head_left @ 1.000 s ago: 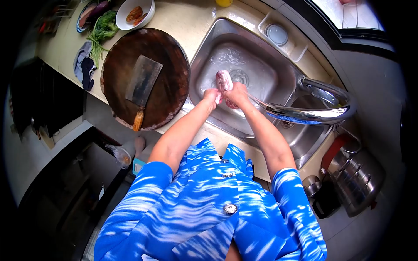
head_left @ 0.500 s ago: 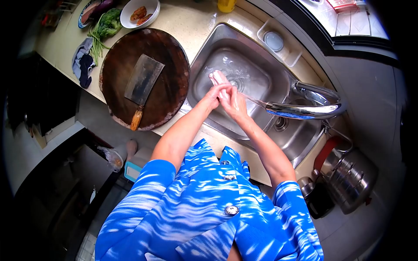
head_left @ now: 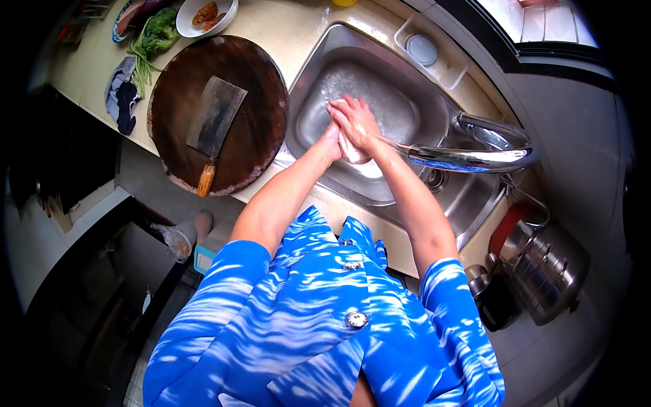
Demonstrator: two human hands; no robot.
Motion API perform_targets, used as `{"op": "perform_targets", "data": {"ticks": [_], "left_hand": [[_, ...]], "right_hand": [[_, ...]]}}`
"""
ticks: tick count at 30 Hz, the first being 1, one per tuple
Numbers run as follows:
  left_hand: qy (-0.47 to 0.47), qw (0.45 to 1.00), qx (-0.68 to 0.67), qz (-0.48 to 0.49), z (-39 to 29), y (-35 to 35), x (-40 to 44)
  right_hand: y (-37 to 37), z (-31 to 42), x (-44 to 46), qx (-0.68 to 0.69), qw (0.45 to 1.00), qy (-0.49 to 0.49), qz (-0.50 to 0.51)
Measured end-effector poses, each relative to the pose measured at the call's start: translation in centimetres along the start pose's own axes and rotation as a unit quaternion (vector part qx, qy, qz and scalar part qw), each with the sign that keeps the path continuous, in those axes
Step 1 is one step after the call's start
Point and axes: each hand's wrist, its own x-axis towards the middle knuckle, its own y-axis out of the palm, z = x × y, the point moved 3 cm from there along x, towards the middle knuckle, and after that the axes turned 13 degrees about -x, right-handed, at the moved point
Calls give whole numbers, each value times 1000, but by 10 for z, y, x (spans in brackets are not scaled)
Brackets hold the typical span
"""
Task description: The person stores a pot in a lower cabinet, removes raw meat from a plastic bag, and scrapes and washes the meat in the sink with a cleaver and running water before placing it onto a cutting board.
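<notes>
A pale pink piece of meat [head_left: 353, 152] is pressed between my two hands over the steel sink [head_left: 306, 95]. My left hand [head_left: 330, 140] closes round its left side, partly hidden by the other hand. Laid across the top, my right hand [head_left: 357, 122] presses on the meat with its fingers pointing up and left. A stream from the chrome faucet [head_left: 468, 159] runs onto my right wrist area. Rippling water shows on the sink's bottom beyond my fingers.
Left of the sink, a cleaver [head_left: 218, 117] lies on a round wooden chopping board [head_left: 261, 129]. Behind it are a white bowl [head_left: 229, 19] with reddish-brown food, green vegetables [head_left: 157, 35] and cloths [head_left: 122, 95]. Steel pots [head_left: 542, 271] stand at right.
My right hand has moved over the top of the meat, its fingers now farther forward. The meat's end now shows below my palm instead of beyond the fingers. The view has shifted slightly.
</notes>
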Motion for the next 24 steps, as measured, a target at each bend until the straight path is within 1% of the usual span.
{"op": "perform_targets", "data": {"ticks": [1,2,3,4,5,6,7,8,9,10,11,12,13,14,15,16,18,19,20,21,22,23,24], "left_hand": [[-27,999,-32,-2,2,-4,0],[-54,997,-63,-4,3,-3,-3],[-86,994,-72,-8,5,-2,-7],[-86,994,-71,-10,5,-4,-8],[-92,994,-59,1,6,-5,-9],[-99,994,-47,12,7,-5,-9],[-109,992,-64,13,5,-5,-10],[-110,992,-64,14,5,-5,-10],[-104,991,-83,33,5,-4,-11],[-99,988,-102,54,5,-2,-11],[-114,983,-128,68,5,1,-11],[-115,982,-129,70,7,3,-10],[-95,987,-117,62,5,13,-12],[-76,990,-104,55,5,19,-13],[-78,990,-105,56,6,20,-11],[-67,990,-108,57,5,19,-9],[-57,990,-111,58,4,13,-3],[-73,985,-138,76,4,6,1],[-88,978,-164,95,4,3,6],[-55,987,-145,51,4,-4,13],[-55,986,-146,51,4,-7,16],[-53,986,-145,66,3,-7,18],[-52,985,-144,73,3,-8,18]], "right_hand": [[18,-18,10,11,999,11,-36],[19,-27,16,13,999,12,-36],[22,-38,19,42,997,67,5],[26,-49,20,71,989,121,46],[29,-56,18,103,983,149,18],[33,-61,15,103,983,149,18],[40,-68,11,299,934,195,26],[48,-73,6,482,844,232,34],[54,-78,1,578,783,228,36],[56,-78,-3,577,783,229,36],[57,-77,-9,609,765,209,1],[57,-77,-16,640,744,190,-34],[51,-70,-25,638,745,192,-35],[36,-56,-33,611,769,178,-66],[26,-46,-40,581,791,163,-97],[33,-46,-45,580,792,164,-99],[56,-55,-59,497,825,238,-129],[56,-51,-68,464,838,248,-145],[67,-55,-72,463,838,247,-146],[81,-57,-75,521,805,252,-129],[92,-57,-79,576,768,256,-109],[79,-39,-83,630,718,255,-149],[69,-25,-83,630,718,255,-149]]}}
